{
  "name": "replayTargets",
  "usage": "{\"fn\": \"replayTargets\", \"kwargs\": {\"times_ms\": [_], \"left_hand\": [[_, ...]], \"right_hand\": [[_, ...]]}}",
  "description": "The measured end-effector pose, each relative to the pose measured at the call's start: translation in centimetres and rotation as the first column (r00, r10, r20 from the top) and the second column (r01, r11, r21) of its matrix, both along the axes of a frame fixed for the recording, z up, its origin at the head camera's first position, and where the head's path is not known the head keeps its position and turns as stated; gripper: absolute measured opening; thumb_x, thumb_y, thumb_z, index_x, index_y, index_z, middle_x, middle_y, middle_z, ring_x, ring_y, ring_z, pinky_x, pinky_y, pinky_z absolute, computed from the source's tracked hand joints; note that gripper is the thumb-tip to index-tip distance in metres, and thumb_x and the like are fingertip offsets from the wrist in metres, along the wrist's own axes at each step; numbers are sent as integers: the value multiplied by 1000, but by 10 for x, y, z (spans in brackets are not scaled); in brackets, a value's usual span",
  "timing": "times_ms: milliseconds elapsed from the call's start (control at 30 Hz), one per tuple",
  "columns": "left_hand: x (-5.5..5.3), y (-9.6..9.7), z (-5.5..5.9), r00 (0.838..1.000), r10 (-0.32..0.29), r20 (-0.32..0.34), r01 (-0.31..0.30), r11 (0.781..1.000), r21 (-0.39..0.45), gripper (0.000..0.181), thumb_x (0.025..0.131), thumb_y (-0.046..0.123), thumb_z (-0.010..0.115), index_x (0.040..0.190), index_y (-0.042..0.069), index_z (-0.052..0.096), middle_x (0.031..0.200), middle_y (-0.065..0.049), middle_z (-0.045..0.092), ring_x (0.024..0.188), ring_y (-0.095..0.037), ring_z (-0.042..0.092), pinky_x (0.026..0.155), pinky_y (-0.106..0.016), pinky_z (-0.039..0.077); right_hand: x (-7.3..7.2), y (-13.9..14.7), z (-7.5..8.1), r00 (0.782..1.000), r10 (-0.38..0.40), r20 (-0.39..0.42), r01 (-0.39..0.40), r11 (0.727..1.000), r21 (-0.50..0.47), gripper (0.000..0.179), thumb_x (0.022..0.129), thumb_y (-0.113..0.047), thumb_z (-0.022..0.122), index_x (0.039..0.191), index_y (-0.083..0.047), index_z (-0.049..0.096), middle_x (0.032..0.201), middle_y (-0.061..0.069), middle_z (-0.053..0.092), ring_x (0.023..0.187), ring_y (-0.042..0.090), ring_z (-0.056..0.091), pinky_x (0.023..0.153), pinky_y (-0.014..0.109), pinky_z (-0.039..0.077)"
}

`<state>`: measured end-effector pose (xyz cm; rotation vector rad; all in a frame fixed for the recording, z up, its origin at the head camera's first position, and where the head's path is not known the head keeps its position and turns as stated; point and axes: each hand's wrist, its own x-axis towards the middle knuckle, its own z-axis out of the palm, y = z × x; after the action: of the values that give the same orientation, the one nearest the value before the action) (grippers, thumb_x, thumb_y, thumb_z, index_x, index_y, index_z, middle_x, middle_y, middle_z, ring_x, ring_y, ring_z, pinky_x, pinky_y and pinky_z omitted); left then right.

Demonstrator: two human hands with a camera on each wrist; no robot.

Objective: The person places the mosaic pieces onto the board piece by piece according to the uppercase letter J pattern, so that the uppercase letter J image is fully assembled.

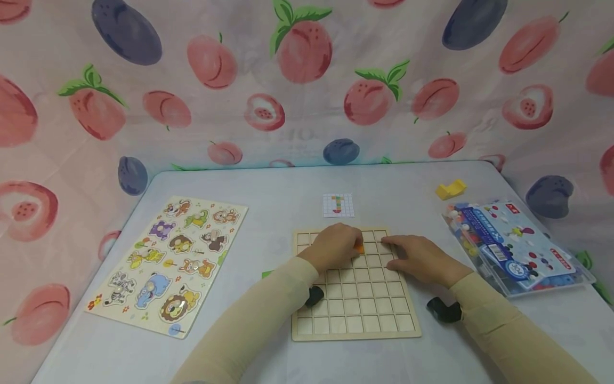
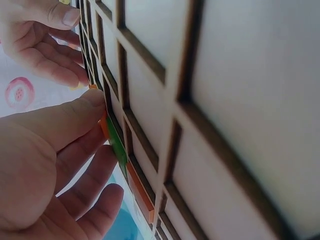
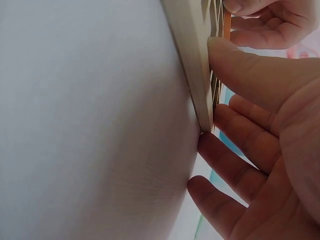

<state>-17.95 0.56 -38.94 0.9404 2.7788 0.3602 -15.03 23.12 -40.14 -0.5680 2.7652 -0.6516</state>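
A wooden grid board [image 1: 362, 306] lies in front of me in the head view, divided into square cells. Over its upper part, my left hand [image 1: 336, 246] pinches an orange tile [image 1: 360, 249] between thumb and fingertips. In the left wrist view, a green tile [image 2: 116, 142] and a reddish-orange tile [image 2: 140, 192] sit in cells beside those fingertips. My right hand [image 1: 424, 258] rests at the board's upper right edge, its thumb touching the rim and its fingers loosely extended. Part of the board's left side is hidden under my left hand and forearm.
Beyond the board lies a small card [image 1: 338, 205] with a coloured J-like pattern. An animal puzzle board [image 1: 206, 290] occupies the left; a clear plastic box [image 1: 518, 245] stands right, with a yellow piece [image 1: 451, 189] behind it. A green piece [image 1: 266, 274] shows beside my left forearm.
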Motion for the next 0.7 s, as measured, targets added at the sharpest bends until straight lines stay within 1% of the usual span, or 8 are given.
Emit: {"fn": "replayTargets", "kwargs": {"times_ms": [167,367,700], "left_hand": [[-1,0,-1,1000,3,-6,-3,1000,9,15,95,22,71,107,13,72,97,5,69,88,-11,59,82,-25,49],[-1,1,-2,1000,14,19,-14,1000,9,17,94,23,72,108,13,72,95,5,67,86,-11,57,82,-25,49],[1,0,-1,999,31,23,-31,1000,4,17,96,20,70,111,12,72,100,4,69,92,-12,60,85,-26,49]], "right_hand": [[0,-1,0,1000,2,-2,-2,1000,-9,59,91,-24,75,141,0,54,140,23,55,131,45,47,105,59,37],[0,-1,0,1000,-11,14,11,1000,4,60,91,-25,74,142,-1,54,141,23,53,132,45,45,106,60,36],[-1,0,0,1000,-11,10,11,1000,10,59,91,-24,75,142,-1,54,141,24,53,132,45,46,106,60,36]]}}
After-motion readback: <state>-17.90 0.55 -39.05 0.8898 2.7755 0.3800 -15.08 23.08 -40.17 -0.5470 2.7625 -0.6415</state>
